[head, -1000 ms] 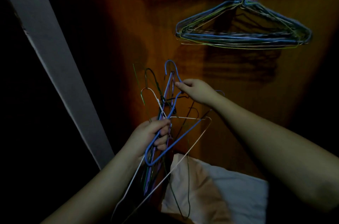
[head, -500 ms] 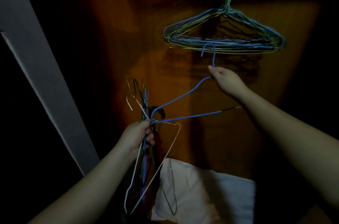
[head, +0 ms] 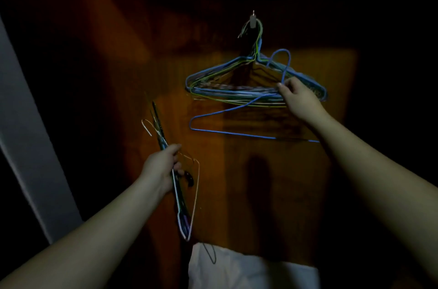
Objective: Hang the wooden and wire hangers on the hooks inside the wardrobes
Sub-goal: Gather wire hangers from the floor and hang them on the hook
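Observation:
In dim light, several wire hangers (head: 227, 89) hang in a bunch from a small hook (head: 253, 20) on the brown wardrobe panel. My right hand (head: 298, 99) pinches a single blue wire hanger (head: 237, 133) by its neck, with the hanger's hook raised in front of the hung bunch, below the wall hook. My left hand (head: 163, 168) grips a bundle of several wire hangers (head: 183, 203), lower and to the left, with their hooks sticking up past my fingers.
A pale cloth or bag (head: 248, 272) lies at the bottom centre. A grey door edge (head: 28, 146) slants along the left. The wooden back panel (head: 260, 182) fills the middle; its surroundings are too dark to make out.
My right hand has drawn the blue hanger out of the left-hand bundle and lifted it up to the hung bunch. The view has tilted up, showing the hook.

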{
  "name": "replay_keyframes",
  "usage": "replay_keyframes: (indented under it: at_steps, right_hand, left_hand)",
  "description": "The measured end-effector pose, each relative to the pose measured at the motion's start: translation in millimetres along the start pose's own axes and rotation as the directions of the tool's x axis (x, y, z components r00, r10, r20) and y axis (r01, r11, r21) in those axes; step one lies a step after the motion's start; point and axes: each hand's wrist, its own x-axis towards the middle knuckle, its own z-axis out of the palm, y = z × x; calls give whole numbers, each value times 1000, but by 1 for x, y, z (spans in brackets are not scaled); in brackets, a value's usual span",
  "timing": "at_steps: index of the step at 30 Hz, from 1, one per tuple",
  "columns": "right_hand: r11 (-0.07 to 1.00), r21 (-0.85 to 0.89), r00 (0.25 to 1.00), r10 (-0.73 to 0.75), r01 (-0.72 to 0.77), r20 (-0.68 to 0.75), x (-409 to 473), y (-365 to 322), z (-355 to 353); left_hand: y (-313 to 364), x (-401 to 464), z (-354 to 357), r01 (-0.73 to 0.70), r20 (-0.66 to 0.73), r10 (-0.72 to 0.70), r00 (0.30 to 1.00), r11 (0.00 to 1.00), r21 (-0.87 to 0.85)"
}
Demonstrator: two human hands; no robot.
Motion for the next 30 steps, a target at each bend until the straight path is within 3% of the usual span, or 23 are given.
replay_keyframes:
  at_steps: [11,30]
  right_hand:
    - [997,74,980,-7,22,-198,56,-39,-19]
    - [991,137,983,17,8,-180,117,-48,7]
  left_hand:
    - [25,-3,37,-143,-81,148,986,988,56]
    - [32,-1,46,-206,-158,216,964,976,76]
